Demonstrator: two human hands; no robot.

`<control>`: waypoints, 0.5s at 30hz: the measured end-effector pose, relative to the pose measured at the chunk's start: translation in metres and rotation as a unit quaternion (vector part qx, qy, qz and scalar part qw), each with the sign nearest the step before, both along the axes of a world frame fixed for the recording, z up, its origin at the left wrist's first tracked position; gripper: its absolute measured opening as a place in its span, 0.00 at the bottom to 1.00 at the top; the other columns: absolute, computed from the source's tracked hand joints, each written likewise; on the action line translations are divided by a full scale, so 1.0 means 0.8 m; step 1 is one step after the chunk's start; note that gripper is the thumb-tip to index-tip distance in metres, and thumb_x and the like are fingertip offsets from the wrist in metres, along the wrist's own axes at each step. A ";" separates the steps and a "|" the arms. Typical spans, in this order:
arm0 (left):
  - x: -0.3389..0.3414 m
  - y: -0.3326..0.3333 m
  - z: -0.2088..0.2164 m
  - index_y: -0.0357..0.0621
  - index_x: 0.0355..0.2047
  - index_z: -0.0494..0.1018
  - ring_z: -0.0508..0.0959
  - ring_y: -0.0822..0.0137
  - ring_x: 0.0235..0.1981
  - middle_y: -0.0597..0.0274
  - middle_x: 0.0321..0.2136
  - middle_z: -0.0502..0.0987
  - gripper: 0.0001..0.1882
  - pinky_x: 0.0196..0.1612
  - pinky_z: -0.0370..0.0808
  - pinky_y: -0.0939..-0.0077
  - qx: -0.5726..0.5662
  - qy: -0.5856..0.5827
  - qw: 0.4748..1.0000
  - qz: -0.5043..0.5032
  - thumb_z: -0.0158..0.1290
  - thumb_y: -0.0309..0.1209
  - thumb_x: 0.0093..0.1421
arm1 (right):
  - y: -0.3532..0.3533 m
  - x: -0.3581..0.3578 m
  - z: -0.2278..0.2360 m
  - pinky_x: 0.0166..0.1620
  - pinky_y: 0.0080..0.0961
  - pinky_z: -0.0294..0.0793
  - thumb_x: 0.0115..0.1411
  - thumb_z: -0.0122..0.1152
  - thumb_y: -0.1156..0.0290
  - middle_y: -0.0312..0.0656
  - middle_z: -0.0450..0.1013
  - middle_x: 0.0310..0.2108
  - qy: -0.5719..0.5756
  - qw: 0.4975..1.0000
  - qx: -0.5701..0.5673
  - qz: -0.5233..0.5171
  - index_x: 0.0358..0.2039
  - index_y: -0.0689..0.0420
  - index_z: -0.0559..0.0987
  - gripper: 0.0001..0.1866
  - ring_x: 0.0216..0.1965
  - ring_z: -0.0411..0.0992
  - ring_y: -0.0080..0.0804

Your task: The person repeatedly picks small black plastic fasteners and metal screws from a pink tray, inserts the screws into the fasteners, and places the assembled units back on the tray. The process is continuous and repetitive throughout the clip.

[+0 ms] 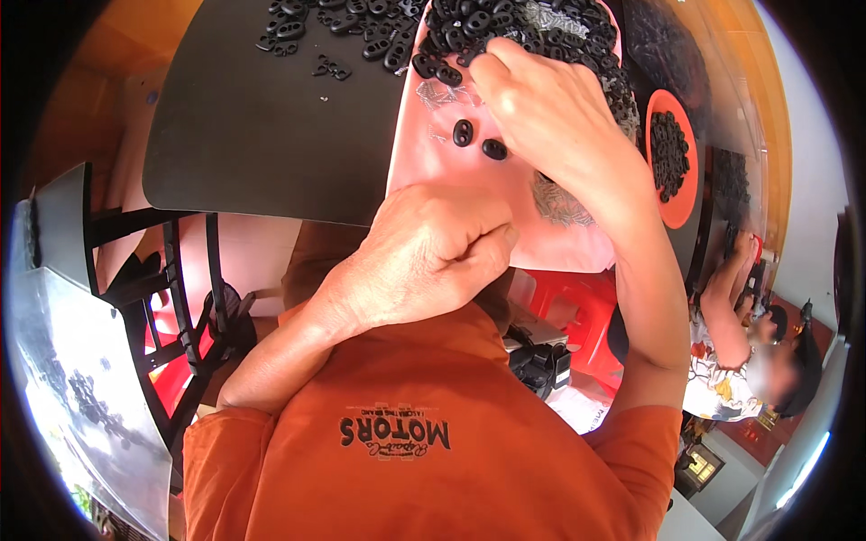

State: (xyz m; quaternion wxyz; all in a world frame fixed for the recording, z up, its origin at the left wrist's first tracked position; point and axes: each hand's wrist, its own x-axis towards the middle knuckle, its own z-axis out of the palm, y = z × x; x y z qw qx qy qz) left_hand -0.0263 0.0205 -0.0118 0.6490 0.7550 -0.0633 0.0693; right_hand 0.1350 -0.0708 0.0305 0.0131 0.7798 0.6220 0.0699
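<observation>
My left hand (437,248) is closed in a fist over the near edge of a pink tray (415,167); whatever its fingers hold is hidden. My right hand (546,99) reaches across the tray to a heap of black two-hole cord locks (460,32). Its fingers curl down, and their tips and anything between them are out of sight. Two loose cord locks, one (463,133) slightly left of the other (493,149), lie between my hands. Small metal springs (440,95) are scattered by the heap. A pile of springs (561,200) sits under my right wrist.
The tray rests on a dark table (262,126), with more cord locks (361,27) spread at its far side. On the right stands an orange bowl (678,215) of small black parts. Another person (731,361) sits at the right. A red plastic stool (577,316) is below the tray.
</observation>
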 end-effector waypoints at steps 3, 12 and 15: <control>0.001 0.002 0.005 0.33 0.24 0.69 0.65 0.70 0.19 0.59 0.17 0.65 0.07 0.24 0.66 0.73 -0.003 0.030 1.000 -0.010 0.49 0.23 0.59 | 0.006 0.004 -0.003 0.27 0.36 0.72 0.51 0.55 0.77 0.45 0.69 0.26 -0.020 1.000 0.013 0.001 0.25 0.62 0.70 0.04 0.27 0.74 0.45; -0.005 -0.007 0.017 0.34 0.35 0.71 0.66 0.77 0.21 0.67 0.19 0.68 0.11 0.25 0.67 0.78 -0.100 0.088 0.985 0.112 0.46 0.31 0.67 | -0.060 -0.027 0.026 0.29 0.18 0.65 0.59 0.56 0.78 0.34 0.68 0.24 0.467 0.865 0.163 -0.084 0.31 0.63 0.73 0.02 0.26 0.63 0.16; -0.006 -0.015 0.020 0.36 0.41 0.71 0.61 0.83 0.24 0.73 0.25 0.68 0.13 0.26 0.59 0.87 -0.124 0.102 0.982 0.104 0.44 0.35 0.66 | -0.075 -0.050 0.021 0.31 0.21 0.67 0.57 0.57 0.80 0.38 0.69 0.23 0.462 0.866 0.191 -0.024 0.31 0.62 0.74 0.02 0.25 0.67 0.24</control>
